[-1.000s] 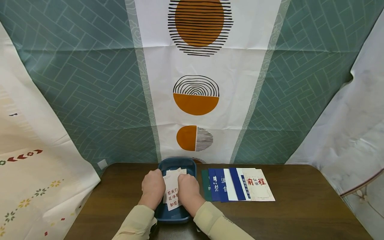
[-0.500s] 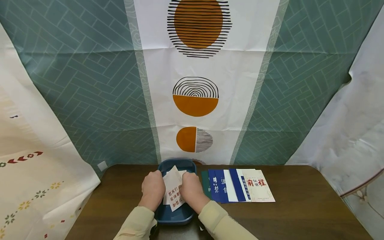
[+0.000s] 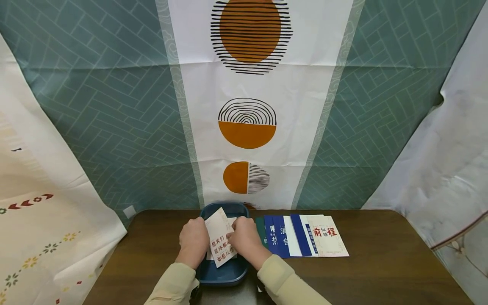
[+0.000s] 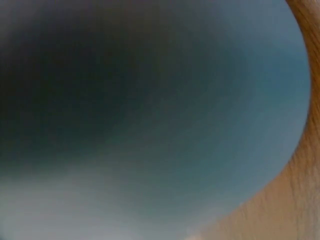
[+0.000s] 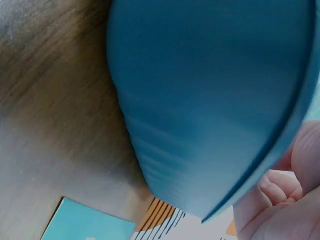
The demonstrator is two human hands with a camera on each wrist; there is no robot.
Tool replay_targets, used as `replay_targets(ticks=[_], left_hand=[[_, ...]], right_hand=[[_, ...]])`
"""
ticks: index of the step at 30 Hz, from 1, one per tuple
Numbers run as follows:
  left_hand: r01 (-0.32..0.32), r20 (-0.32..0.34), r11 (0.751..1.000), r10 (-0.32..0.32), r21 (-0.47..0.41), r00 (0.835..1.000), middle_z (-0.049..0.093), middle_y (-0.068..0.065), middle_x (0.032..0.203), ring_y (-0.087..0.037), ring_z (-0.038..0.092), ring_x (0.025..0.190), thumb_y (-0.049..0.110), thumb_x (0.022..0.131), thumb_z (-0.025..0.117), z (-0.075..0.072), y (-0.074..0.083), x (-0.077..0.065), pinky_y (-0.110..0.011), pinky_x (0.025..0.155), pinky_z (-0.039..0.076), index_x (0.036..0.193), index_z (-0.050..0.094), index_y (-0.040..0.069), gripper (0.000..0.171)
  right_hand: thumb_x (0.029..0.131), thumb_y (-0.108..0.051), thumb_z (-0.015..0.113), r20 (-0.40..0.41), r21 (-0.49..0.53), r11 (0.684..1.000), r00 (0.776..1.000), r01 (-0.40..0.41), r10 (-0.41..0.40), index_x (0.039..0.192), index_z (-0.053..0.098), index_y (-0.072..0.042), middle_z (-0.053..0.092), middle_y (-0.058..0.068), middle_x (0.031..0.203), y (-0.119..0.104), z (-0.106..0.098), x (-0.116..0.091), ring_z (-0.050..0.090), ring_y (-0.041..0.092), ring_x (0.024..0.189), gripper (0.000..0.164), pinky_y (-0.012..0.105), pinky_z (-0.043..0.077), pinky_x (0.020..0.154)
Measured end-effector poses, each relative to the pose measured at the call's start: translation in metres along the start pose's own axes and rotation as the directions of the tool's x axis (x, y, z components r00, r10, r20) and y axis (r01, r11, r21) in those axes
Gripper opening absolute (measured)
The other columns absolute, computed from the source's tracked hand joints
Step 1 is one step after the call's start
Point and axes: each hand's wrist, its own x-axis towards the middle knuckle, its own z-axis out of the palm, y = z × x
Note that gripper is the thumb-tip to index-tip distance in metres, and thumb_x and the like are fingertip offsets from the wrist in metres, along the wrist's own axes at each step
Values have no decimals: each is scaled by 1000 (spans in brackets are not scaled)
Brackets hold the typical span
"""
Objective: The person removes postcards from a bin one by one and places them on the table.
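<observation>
A white card with red characters (image 3: 220, 250) is tilted above the blue plastic tub (image 3: 221, 277). My left hand (image 3: 193, 241) grips the card at its left edge, knuckles up, fingertips hidden. At the card's right edge, my right hand (image 3: 247, 240) pinches it with curled fingers. More pale cards (image 3: 232, 220) lie behind it in the tub. In the right wrist view, curled fingers of the right hand (image 5: 285, 195) show beyond the tub wall (image 5: 215, 90). A blurred blue-grey surface (image 4: 250, 125) fills most of the left wrist view.
A fanned row of cards, green, blue and white, lies right of the tub; its topmost white card (image 3: 328, 241) bears red characters. Everything stands on a dark wooden table (image 3: 373, 262). A patterned cloth (image 3: 251, 84) hangs behind the table's far edge.
The card between my hands has tilted further, its top corner rising. My right hand has shifted slightly right, uncovering more of the card's right side. The left hand stays nearly still.
</observation>
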Motion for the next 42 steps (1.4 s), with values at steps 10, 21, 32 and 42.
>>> replay_targets(ticks=[10, 21, 32, 42], left_hand=[[9, 26, 1000, -9, 12, 1000, 58, -17, 73, -21, 49, 51, 2, 84, 56, -5, 2, -3, -35, 38, 41, 93, 62, -5, 12], [-4, 42, 1000, 4, 5, 999, 55, -14, 68, -20, 49, 50, 3, 85, 56, -3, -1, -3, -36, 39, 43, 85, 61, -2, 8], [-30, -19, 1000, 30, -7, 999, 58, -16, 71, -21, 50, 51, 4, 85, 57, 0, -1, -2, -39, 40, 44, 86, 63, -3, 9], [-22, -7, 1000, 22, -8, 1000, 58, -16, 72, -20, 48, 50, 3, 85, 57, 0, 0, -3, -36, 39, 43, 87, 63, -4, 9]], right_hand=[[75, -11, 74, -42, 53, 997, 998, 55, -52, 76, 69, -9, 52, -7, 58, 3, -20, -2, 50, 7, 49, 6, 21, 40, 41], [75, -12, 75, -104, 40, 997, 993, 62, -58, 79, 66, -8, 53, -4, 64, 12, -53, -3, 51, 9, 54, 10, 26, 41, 43], [79, -15, 72, -150, 16, 997, 986, 70, -67, 75, 65, -10, 53, -6, 59, 32, -85, -6, 51, 10, 53, 9, 28, 41, 45], [78, -17, 73, -216, -43, 998, 975, 37, -45, 77, 67, -10, 54, -7, 58, 54, -113, -7, 51, 10, 54, 9, 29, 41, 47]])
